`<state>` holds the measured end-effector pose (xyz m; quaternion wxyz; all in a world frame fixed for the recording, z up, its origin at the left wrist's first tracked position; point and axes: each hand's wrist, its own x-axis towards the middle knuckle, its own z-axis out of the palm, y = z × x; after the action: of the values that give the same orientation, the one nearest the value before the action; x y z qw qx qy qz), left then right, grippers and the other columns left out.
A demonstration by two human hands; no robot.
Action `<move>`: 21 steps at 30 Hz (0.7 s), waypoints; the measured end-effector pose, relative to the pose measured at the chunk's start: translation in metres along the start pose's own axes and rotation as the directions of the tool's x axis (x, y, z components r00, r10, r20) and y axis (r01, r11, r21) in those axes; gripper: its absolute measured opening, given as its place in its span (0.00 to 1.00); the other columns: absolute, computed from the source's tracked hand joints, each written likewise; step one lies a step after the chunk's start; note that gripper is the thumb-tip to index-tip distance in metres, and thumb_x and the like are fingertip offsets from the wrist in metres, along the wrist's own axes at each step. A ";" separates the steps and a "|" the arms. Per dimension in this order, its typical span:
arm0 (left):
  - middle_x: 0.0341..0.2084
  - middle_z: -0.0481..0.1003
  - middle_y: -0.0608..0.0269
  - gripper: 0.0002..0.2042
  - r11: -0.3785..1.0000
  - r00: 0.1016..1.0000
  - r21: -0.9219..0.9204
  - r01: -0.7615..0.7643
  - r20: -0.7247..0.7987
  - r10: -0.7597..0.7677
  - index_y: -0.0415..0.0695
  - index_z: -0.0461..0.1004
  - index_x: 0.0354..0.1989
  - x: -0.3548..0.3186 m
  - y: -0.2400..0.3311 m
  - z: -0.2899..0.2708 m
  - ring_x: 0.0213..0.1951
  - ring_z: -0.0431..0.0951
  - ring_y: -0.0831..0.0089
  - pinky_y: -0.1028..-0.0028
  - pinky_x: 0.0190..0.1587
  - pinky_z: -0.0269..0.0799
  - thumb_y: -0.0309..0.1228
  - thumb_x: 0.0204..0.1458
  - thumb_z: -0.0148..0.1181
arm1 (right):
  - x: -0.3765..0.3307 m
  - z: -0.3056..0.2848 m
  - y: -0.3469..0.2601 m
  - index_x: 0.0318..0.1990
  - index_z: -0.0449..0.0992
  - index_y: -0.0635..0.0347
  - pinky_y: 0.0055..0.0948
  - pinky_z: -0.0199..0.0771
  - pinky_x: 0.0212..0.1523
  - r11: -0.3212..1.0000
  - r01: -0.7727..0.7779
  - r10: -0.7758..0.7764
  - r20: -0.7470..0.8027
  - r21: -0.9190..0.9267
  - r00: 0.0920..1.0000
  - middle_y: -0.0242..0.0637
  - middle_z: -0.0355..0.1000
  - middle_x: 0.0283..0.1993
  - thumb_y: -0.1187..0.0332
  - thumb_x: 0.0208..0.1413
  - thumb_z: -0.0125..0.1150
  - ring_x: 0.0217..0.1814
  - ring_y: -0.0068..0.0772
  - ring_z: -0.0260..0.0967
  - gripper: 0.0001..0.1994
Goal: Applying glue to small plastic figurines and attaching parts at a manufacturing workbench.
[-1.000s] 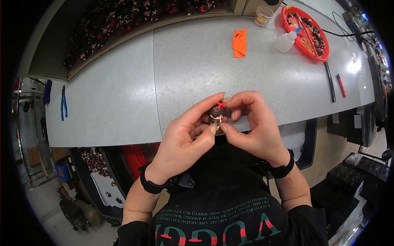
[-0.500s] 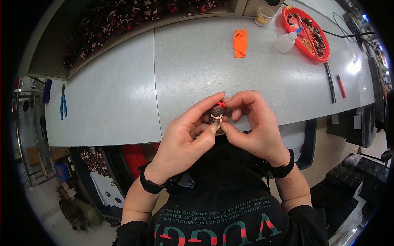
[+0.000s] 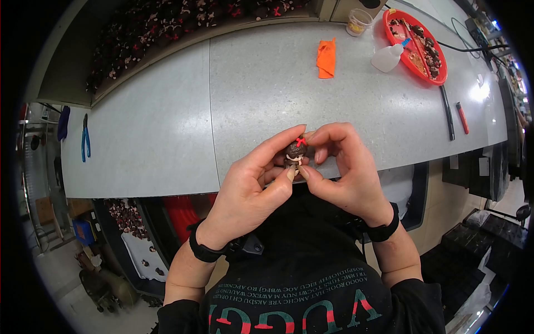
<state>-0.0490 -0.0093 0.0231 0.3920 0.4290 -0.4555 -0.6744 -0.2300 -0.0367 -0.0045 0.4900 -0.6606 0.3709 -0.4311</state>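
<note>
Between my two hands, just above the table's near edge, is a small figurine (image 3: 296,149) with dark brown hair, a red bow on top and a pale face. My left hand (image 3: 260,177) pinches it from the left, its index finger up beside the head and its thumb at the lower body. From the right, my right hand (image 3: 344,164) closes on it too, thumb tip against the lower part and index finger near the bow. The two thumb tips almost meet and cover much of the figurine's body.
A red oval tray (image 3: 443,72) of small brown and pale parts lies far right, near a white squeeze bottle (image 3: 387,58), a clear cup (image 3: 357,25) and an orange cloth (image 3: 326,58). Blue-handled pliers (image 3: 85,142) lie left. A bin (image 3: 183,53) full of similar pieces stands behind.
Hardly anything differs. The figurine's head is tilted very slightly, and both hands keep the same grip and place.
</note>
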 end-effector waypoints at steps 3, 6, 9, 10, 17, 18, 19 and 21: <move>0.54 0.67 0.53 0.28 1.000 1.000 0.000 -0.002 0.000 0.002 0.35 0.57 0.64 0.000 0.001 0.000 0.54 0.71 0.67 0.66 0.59 0.68 0.15 0.49 0.40 | 0.000 0.001 0.000 0.44 0.69 0.59 0.20 0.69 0.37 1.000 0.003 -0.003 -0.007 -0.002 1.000 0.29 0.69 0.36 0.77 0.44 0.66 0.33 0.19 0.65 0.18; 0.54 0.67 0.53 0.28 1.000 1.000 -0.004 -0.011 0.010 0.011 0.35 0.57 0.64 0.000 0.001 0.000 0.54 0.71 0.67 0.66 0.59 0.68 0.15 0.49 0.40 | 0.000 0.001 0.000 0.44 0.69 0.59 0.20 0.69 0.37 1.000 0.002 -0.002 -0.008 0.005 1.000 0.29 0.69 0.36 0.78 0.44 0.66 0.33 0.19 0.65 0.18; 0.54 0.67 0.53 0.28 1.000 1.000 -0.023 -0.012 0.009 0.012 0.35 0.56 0.64 0.000 0.000 0.000 0.55 0.71 0.67 0.66 0.59 0.68 0.15 0.49 0.40 | -0.001 0.001 0.001 0.44 0.69 0.59 0.20 0.69 0.37 1.000 0.010 -0.010 -0.015 -0.001 1.000 0.29 0.69 0.36 0.78 0.44 0.66 0.33 0.19 0.65 0.18; 0.54 0.67 0.53 0.28 1.000 1.000 -0.025 -0.014 0.007 0.014 0.35 0.56 0.64 -0.001 0.000 0.000 0.55 0.71 0.67 0.66 0.59 0.68 0.15 0.49 0.40 | -0.001 0.001 0.001 0.44 0.69 0.59 0.20 0.69 0.37 1.000 0.009 -0.009 -0.014 0.000 1.000 0.29 0.69 0.36 0.78 0.44 0.66 0.33 0.19 0.65 0.18; 0.54 0.67 0.53 0.28 1.000 1.000 -0.016 -0.012 0.009 0.012 0.35 0.56 0.64 0.000 -0.001 -0.001 0.55 0.71 0.66 0.66 0.59 0.68 0.15 0.49 0.40 | -0.001 0.001 0.001 0.44 0.69 0.59 0.20 0.69 0.37 1.000 0.016 -0.016 -0.014 -0.008 1.000 0.29 0.69 0.36 0.78 0.44 0.66 0.33 0.19 0.65 0.18; 0.54 0.67 0.53 0.29 1.000 1.000 -0.014 -0.009 0.011 0.009 0.35 0.57 0.64 0.000 0.000 -0.001 0.55 0.71 0.66 0.66 0.59 0.68 0.15 0.49 0.40 | -0.001 0.001 0.001 0.44 0.69 0.59 0.20 0.69 0.36 1.000 0.016 -0.016 -0.016 -0.006 1.000 0.29 0.69 0.36 0.78 0.44 0.66 0.33 0.19 0.65 0.18; 0.54 0.67 0.53 0.29 1.000 1.000 -0.017 -0.013 0.010 0.013 0.35 0.57 0.64 0.000 0.000 -0.001 0.55 0.71 0.66 0.66 0.59 0.68 0.15 0.49 0.40 | -0.001 0.001 0.001 0.44 0.69 0.59 0.20 0.69 0.36 1.000 0.016 -0.016 -0.016 -0.006 1.000 0.29 0.69 0.36 0.78 0.44 0.66 0.33 0.19 0.65 0.18; 0.54 0.67 0.53 0.29 1.000 1.000 -0.009 -0.011 0.007 0.011 0.35 0.57 0.64 0.000 0.000 0.000 0.55 0.71 0.66 0.66 0.59 0.68 0.14 0.48 0.39 | -0.001 0.001 0.001 0.44 0.69 0.59 0.20 0.69 0.36 1.000 0.019 -0.019 -0.015 -0.009 1.000 0.29 0.69 0.36 0.78 0.44 0.66 0.33 0.19 0.65 0.18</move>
<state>-0.0486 -0.0089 0.0227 0.3958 0.4226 -0.4563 -0.6757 -0.2294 -0.0362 -0.0060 0.4802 -0.6629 0.3703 -0.4391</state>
